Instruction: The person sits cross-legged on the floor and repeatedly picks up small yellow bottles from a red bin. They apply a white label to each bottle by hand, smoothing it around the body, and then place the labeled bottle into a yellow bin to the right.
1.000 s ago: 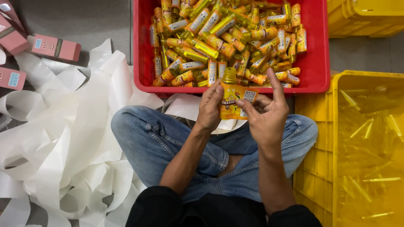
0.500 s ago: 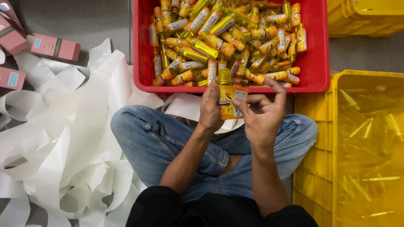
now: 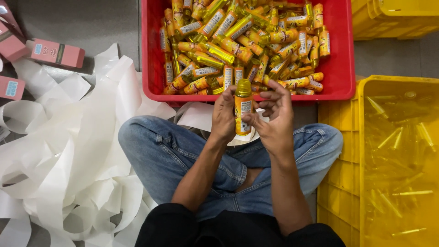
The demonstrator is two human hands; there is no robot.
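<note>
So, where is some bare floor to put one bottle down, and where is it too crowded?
Bare grey floor shows between the pink boxes and the red crate, and a small patch between that crate and the yellow crate. The red crate is heaped with bottles; white paper strips cover the floor on the left.

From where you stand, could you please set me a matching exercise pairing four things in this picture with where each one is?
Things:
1. small yellow bottle
2. red crate
3. pink boxes
4. yellow crate

Places:
A. on the floor, far left
B. at the person's right side
C. held upright between both hands
D. straight ahead, full of bottles

Pairs: 1-C, 2-D, 3-A, 4-B
</note>
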